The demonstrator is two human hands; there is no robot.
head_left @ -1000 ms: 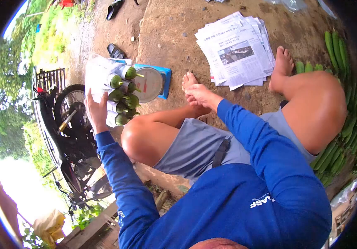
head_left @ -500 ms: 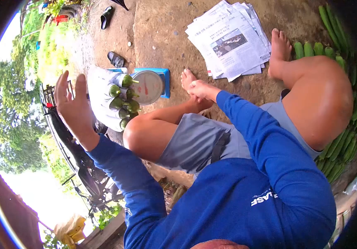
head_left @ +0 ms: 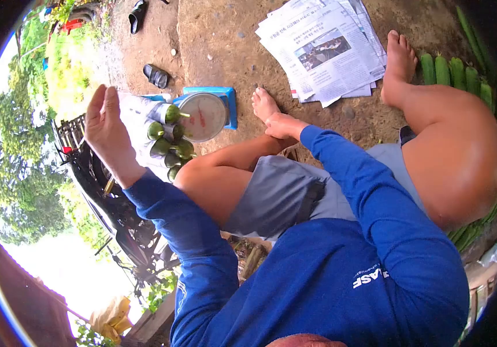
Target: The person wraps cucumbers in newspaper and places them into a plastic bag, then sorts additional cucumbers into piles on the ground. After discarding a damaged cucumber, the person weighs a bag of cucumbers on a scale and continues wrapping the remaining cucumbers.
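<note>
My left hand [head_left: 110,132] is raised at the left, open and empty, its fingers stretched up. Behind and beside it, several long green vegetables [head_left: 160,148] with stems lie wrapped in white paper [head_left: 134,113]. They are next to a blue scale [head_left: 230,110] with a round dial [head_left: 202,117]. Across my left foot [head_left: 264,104], near the ankle, my right hand [head_left: 285,125] is closed, its fingers partly hidden. Beyond the feet lies a stack of newspaper sheets [head_left: 329,66].
More long green vegetables [head_left: 457,74] are laid in rows at the right, partly behind my right knee. Black sandals [head_left: 156,76] lie on the bare ground. A dark motorcycle [head_left: 115,214] stands at the left, with a yellowish sack [head_left: 111,318] below it.
My left hand has turned and its fingers have drawn closer together. My right hand stays on the foot. The view has shifted slightly.
</note>
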